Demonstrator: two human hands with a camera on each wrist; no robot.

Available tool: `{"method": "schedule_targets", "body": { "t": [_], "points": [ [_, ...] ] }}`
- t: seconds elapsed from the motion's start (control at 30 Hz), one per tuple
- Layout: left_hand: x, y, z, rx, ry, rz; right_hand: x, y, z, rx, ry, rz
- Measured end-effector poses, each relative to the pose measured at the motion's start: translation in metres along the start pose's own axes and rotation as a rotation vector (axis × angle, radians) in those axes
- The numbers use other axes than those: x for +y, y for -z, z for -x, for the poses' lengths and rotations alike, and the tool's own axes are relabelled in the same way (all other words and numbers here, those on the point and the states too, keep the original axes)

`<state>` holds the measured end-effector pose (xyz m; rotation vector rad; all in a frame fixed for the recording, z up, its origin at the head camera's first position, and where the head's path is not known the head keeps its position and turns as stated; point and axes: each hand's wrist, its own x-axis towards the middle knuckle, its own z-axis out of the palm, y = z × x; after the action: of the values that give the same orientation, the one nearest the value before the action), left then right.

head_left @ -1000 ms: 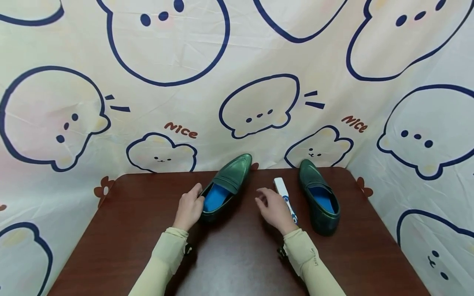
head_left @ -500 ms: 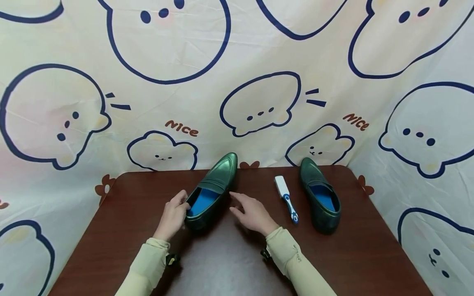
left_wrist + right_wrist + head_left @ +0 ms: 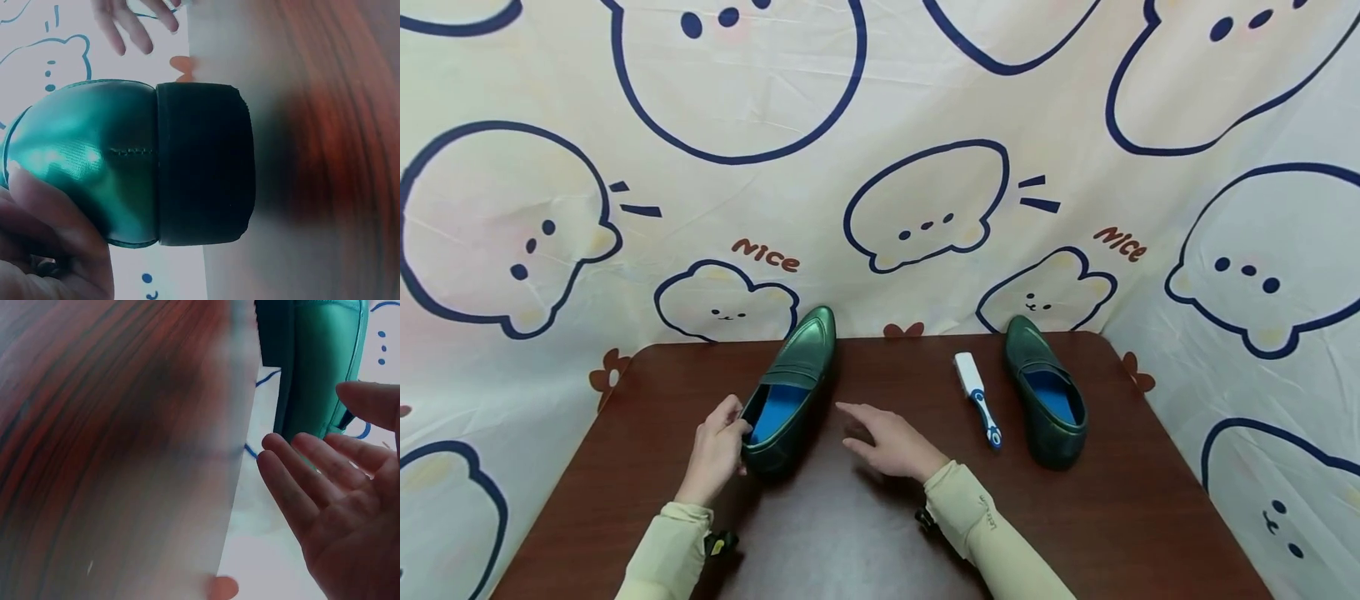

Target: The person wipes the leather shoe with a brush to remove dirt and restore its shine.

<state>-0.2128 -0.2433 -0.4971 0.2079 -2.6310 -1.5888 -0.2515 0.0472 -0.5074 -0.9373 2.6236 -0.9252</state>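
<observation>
A green loafer (image 3: pixel 797 367) with a blue insole stands on the left of the table, toe toward the patterned cloth. My left hand (image 3: pixel 715 446) grips its left side near the heel, thumb over the top edge. In the left wrist view the loafer's heel (image 3: pixel 125 156) fills the middle, and the left hand (image 3: pixel 56 244) holds the collar. To the right of that shoe, my right hand (image 3: pixel 891 442) hovers with fingers extended and nothing in it. The right wrist view shows the right hand (image 3: pixel 350 494) with spread fingers, apart from the loafer's side (image 3: pixel 322 369).
A second green loafer (image 3: pixel 1047 400) stands at the right of the brown table (image 3: pixel 880 533). Between the shoes lies a white brush with a blue-and-white handle (image 3: pixel 977 400). A cloth with cartoon bears (image 3: pixel 925 100) hangs behind and at both sides.
The left loafer has moved left with my left hand and now points more directly away. My right hand has shifted left as well, uncovering the brush. The right loafer has stayed in place.
</observation>
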Motion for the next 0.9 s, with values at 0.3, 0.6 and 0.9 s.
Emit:
{"method": "schedule_targets", "body": {
  "t": [0.3, 0.6, 0.9],
  "points": [
    [-0.007, 0.002, 0.003, 0.016, 0.018, 0.024, -0.018, -0.013, -0.017, -0.063, 0.060, 0.038],
    [-0.014, 0.011, 0.007, 0.038, 0.040, -0.011, -0.037, -0.020, -0.032, -0.113, 0.072, 0.034],
    [-0.015, 0.023, 0.005, 0.076, 0.037, -0.001, -0.049, -0.026, -0.046, -0.139, 0.110, 0.077]
  ]
}}
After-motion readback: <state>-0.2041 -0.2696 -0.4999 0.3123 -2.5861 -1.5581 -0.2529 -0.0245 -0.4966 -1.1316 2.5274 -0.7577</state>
